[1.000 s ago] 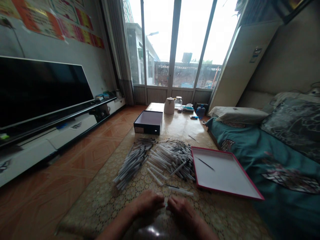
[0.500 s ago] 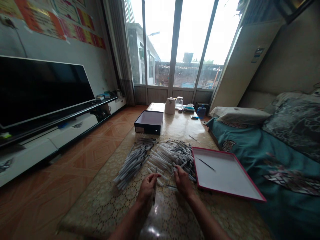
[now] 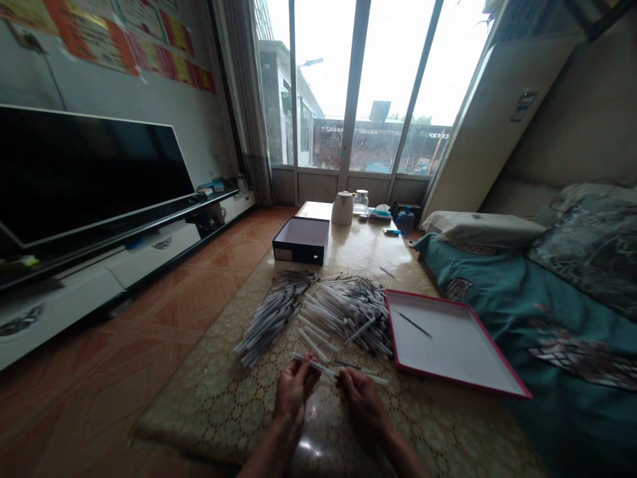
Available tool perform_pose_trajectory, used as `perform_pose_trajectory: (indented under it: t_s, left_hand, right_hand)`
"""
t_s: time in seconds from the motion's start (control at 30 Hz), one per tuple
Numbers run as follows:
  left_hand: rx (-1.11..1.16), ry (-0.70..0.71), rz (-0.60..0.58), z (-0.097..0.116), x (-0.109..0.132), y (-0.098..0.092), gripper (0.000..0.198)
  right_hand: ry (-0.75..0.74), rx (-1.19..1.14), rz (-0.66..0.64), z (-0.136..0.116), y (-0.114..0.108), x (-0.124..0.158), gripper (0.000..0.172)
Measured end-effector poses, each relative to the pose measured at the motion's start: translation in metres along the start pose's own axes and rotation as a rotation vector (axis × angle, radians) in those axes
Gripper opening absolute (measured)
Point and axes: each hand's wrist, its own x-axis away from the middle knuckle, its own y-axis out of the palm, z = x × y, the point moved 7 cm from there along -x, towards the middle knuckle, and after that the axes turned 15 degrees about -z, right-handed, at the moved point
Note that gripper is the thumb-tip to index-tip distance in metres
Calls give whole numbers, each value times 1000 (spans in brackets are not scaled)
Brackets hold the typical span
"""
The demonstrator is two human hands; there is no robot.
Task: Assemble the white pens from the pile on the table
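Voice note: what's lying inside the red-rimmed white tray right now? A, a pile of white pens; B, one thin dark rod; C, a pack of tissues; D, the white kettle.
B. The red-rimmed white tray holds only one thin dark rod, lying towards its far side, while the pile of white pens lies outside it.

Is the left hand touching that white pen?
Touching: the head view shows the left hand pinching the white pen between its fingers.
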Motion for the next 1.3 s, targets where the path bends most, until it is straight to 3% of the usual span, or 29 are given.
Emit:
perform_pose_trajectory:
  t_s: [0.3, 0.43, 0.57, 0.7, 0.9, 1.0, 1.13, 1.3]
  left_hand:
    - [34, 22, 5, 1, 8, 3, 5]
    - [20, 29, 28, -1, 8, 2, 6]
    - [53, 49, 38, -2, 9, 2, 6]
    - [67, 51, 39, -3, 10, 2, 6]
    - [47, 72, 41, -4, 8, -1, 5]
    - [52, 76, 28, -4, 6, 0, 5]
    - [49, 66, 19, -3, 6, 0, 5]
    - [48, 68, 14, -2, 7, 1, 5]
  right_hand:
    - [-16, -85, 41, -2, -2, 0, 37]
    - [-38, -129, 69, -4, -7, 2, 24]
    - [-32, -74, 118, -2, -9, 3, 24]
    - [-35, 8, 127, 0, -3, 3, 41]
    - [-41, -10, 135, 2, -3, 4, 20]
    - [-42, -6, 137, 1, -4, 4, 22]
    - [-61, 67, 145, 4, 1, 4, 35]
    - [-94, 9, 188, 6, 0, 5, 23]
